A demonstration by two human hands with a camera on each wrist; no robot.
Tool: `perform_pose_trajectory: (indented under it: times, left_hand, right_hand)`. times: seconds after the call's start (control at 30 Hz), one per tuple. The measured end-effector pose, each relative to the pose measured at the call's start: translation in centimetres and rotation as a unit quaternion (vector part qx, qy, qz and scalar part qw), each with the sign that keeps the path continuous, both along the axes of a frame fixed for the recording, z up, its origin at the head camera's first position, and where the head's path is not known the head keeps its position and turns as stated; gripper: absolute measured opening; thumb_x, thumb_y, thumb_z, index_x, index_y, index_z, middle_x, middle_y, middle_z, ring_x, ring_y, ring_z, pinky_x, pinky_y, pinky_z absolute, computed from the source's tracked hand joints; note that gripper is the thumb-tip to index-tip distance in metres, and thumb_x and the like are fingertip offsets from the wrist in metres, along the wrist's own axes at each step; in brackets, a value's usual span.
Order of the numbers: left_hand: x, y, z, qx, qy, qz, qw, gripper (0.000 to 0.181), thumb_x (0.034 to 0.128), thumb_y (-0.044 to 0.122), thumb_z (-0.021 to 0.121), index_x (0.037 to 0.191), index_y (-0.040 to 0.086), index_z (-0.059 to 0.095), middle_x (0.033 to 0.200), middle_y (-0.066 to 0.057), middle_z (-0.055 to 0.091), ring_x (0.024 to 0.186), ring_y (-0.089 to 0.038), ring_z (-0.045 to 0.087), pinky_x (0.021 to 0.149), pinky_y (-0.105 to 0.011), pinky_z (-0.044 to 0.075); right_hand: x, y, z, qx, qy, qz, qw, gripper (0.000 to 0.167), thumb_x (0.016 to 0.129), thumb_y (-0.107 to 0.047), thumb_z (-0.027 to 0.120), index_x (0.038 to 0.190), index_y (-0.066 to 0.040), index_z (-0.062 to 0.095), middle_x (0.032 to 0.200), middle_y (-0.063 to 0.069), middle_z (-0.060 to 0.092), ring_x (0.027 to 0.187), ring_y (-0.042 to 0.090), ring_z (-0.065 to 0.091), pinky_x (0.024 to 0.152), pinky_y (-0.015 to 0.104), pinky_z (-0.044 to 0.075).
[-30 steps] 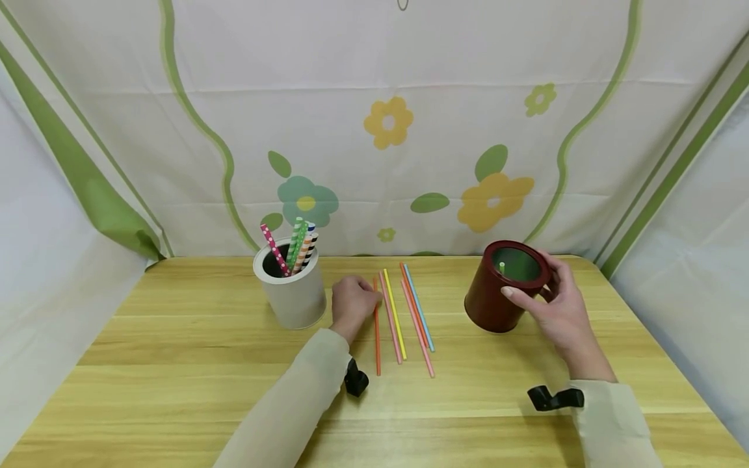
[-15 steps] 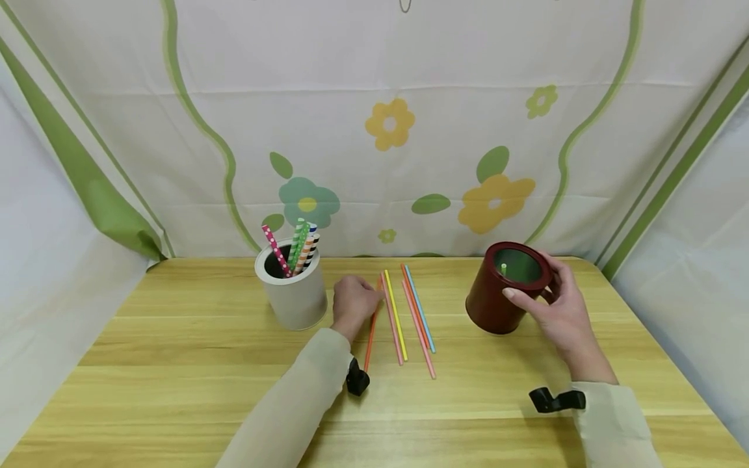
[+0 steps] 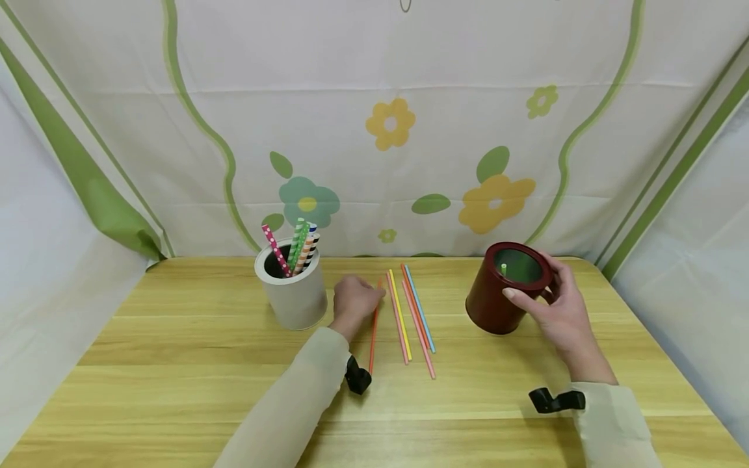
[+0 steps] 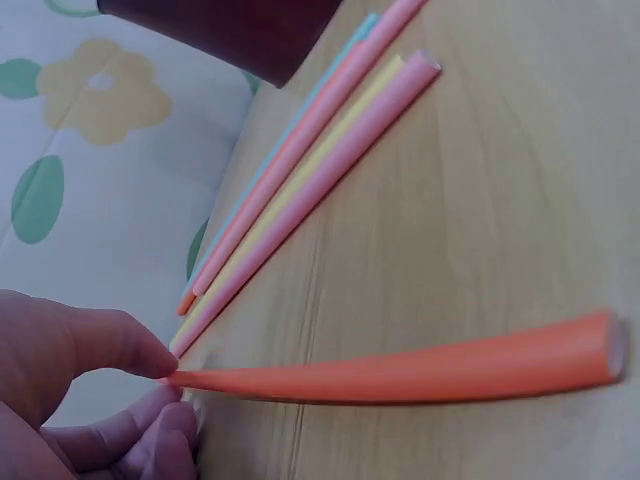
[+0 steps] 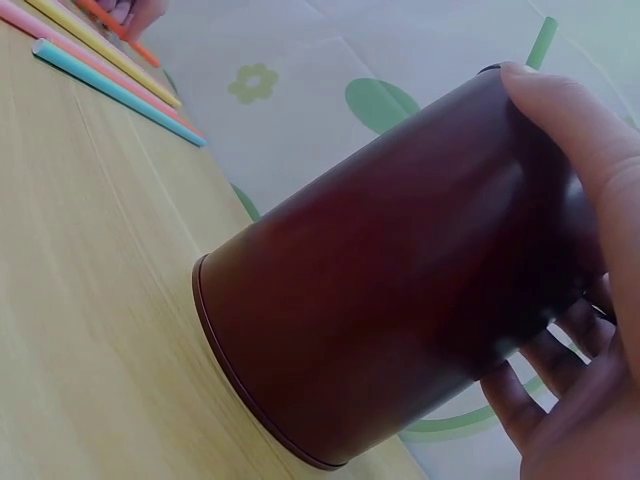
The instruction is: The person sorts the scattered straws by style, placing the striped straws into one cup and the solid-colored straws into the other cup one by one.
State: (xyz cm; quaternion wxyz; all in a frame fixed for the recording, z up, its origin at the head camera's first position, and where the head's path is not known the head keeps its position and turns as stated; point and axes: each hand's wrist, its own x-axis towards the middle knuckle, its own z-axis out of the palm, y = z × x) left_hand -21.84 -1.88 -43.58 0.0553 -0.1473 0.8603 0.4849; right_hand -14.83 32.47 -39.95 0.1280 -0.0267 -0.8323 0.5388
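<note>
Thumb and finger of the left hand (image 3: 357, 300) pinch the orange straw (image 3: 374, 338) near its far end; in the left wrist view the straw (image 4: 420, 373) stretches across the wood from the fingertips (image 4: 172, 372). Just right of it lie a pink straw (image 3: 397, 325) and a yellow straw (image 3: 401, 318), then another pink straw (image 3: 419, 331), an orange one and a blue one (image 3: 421, 312). The right hand (image 3: 564, 315) grips the dark red mug (image 3: 494, 302) round its rim and handle side. A green straw (image 5: 543, 42) stands inside the mug.
A white canister (image 3: 295, 302) holding several patterned straws stands left of the left hand. The wooden table (image 3: 456, 416) ends at a flowered cloth (image 3: 328, 130) behind, with cloth at both sides. Black wrist cameras sit on both sleeves.
The pinched orange straw has swung at its near end, first left, then partly back right. The neighbouring pink and yellow straws have shifted slightly right. The right hand and mug look nearly unchanged.
</note>
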Motion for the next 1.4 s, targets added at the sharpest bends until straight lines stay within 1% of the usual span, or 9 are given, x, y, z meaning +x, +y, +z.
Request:
perform_pose_trajectory:
  times: [0.1, 0.17, 0.37, 0.57, 0.67, 0.97, 1.1, 1.23, 1.4]
  left_hand:
    - [1.1, -0.2, 1.2, 0.063, 0.017, 0.016, 0.9978, 0.013, 0.0915, 0.019, 0.082, 0.087, 0.008, 0.079, 0.086, -0.005, 0.074, 0.077, -0.019, 0.063, 0.066, -0.03, 0.053]
    - [1.4, -0.4, 1.4, 0.11, 0.021, 0.026, 0.9934, 0.01, 0.093, 0.016, 0.08, 0.094, 0.006, 0.08, 0.09, -0.007, 0.075, 0.077, -0.018, 0.065, 0.068, -0.029, 0.055]
    - [1.4, -0.5, 1.4, 0.209, 0.022, 0.044, 0.9766, 0.014, 0.0931, 0.01, 0.076, 0.105, 0.003, 0.079, 0.093, -0.007, 0.074, 0.075, -0.013, 0.067, 0.064, -0.023, 0.06]
    - [1.6, -0.5, 1.8, 0.282, 0.03, 0.042, 0.958, 0.015, 0.0962, 0.011, 0.077, 0.11, 0.003, 0.078, 0.103, -0.012, 0.076, 0.086, -0.018, 0.075, 0.072, -0.029, 0.066]
    - [1.6, -0.5, 2.1, 0.299, 0.034, 0.036, 0.9528, 0.017, 0.0966, 0.01, 0.076, 0.112, 0.003, 0.077, 0.103, -0.012, 0.076, 0.085, -0.02, 0.077, 0.073, -0.031, 0.066]
    - [1.9, 0.0, 3.0, 0.317, 0.067, 0.027, 0.9456, 0.025, 0.0938, 0.003, 0.074, 0.119, 0.003, 0.076, 0.102, -0.009, 0.075, 0.083, -0.02, 0.076, 0.069, -0.028, 0.064]
    - [2.3, 0.7, 4.0, 0.32, 0.097, 0.015, 0.9422, 0.032, 0.0935, 0.0, 0.072, 0.124, 0.006, 0.076, 0.103, -0.008, 0.073, 0.081, -0.016, 0.074, 0.067, -0.029, 0.064]
    - [2.7, 1.4, 5.2, 0.318, 0.121, 0.001, 0.9403, 0.029, 0.0963, 0.001, 0.071, 0.125, 0.004, 0.075, 0.107, -0.009, 0.073, 0.081, -0.016, 0.074, 0.067, -0.028, 0.065]
    - [3.2, 1.9, 7.0, 0.334, 0.149, -0.007, 0.9308, 0.024, 0.1004, 0.006, 0.073, 0.124, 0.003, 0.073, 0.111, -0.01, 0.072, 0.086, -0.015, 0.073, 0.073, -0.028, 0.066]
  right_hand:
    - [0.0, 0.0, 0.0, 0.001, 0.002, 0.0, 1.0, 0.087, 0.095, -0.017, 0.084, 0.166, -0.022, 0.033, 0.149, -0.015, 0.05, 0.125, -0.001, 0.051, 0.096, 0.005, 0.042]
    - [0.0, 0.0, 0.0, 0.001, 0.003, 0.0, 1.0, 0.087, 0.095, -0.016, 0.084, 0.166, -0.022, 0.033, 0.149, -0.015, 0.05, 0.125, -0.001, 0.051, 0.096, 0.005, 0.042]
    - [0.0, -0.1, 0.1, 0.001, 0.009, 0.0, 1.0, 0.086, 0.095, -0.016, 0.084, 0.165, -0.022, 0.034, 0.149, -0.015, 0.051, 0.125, -0.001, 0.051, 0.096, 0.005, 0.042]
    - [0.0, -0.2, 0.1, 0.006, 0.019, 0.007, 0.9998, 0.083, 0.096, -0.018, 0.083, 0.164, -0.024, 0.036, 0.149, -0.014, 0.051, 0.127, -0.001, 0.051, 0.097, 0.005, 0.042]
    - [0.1, -0.3, 0.2, 0.006, 0.021, 0.009, 0.9997, 0.083, 0.096, -0.018, 0.083, 0.164, -0.024, 0.036, 0.149, -0.014, 0.051, 0.127, 0.0, 0.051, 0.097, 0.005, 0.042]
    - [0.1, -0.3, 0.1, 0.006, 0.019, 0.01, 0.9998, 0.083, 0.096, -0.019, 0.083, 0.164, -0.024, 0.036, 0.148, -0.014, 0.051, 0.129, -0.001, 0.05, 0.097, 0.005, 0.041]
    - [0.1, -0.2, 0.1, 0.007, 0.015, 0.007, 0.9998, 0.083, 0.096, -0.02, 0.083, 0.164, -0.025, 0.035, 0.149, -0.013, 0.051, 0.129, 0.0, 0.05, 0.097, 0.005, 0.041]
    - [0.0, -0.2, 0.0, 0.003, 0.014, 0.005, 0.9999, 0.083, 0.096, -0.019, 0.083, 0.164, -0.025, 0.035, 0.149, -0.013, 0.051, 0.129, 0.0, 0.049, 0.097, 0.005, 0.041]
    - [0.0, -0.2, -0.1, -0.003, 0.015, 0.008, 0.9999, 0.083, 0.096, -0.018, 0.083, 0.164, -0.023, 0.036, 0.149, -0.014, 0.051, 0.13, 0.0, 0.049, 0.097, 0.006, 0.041]
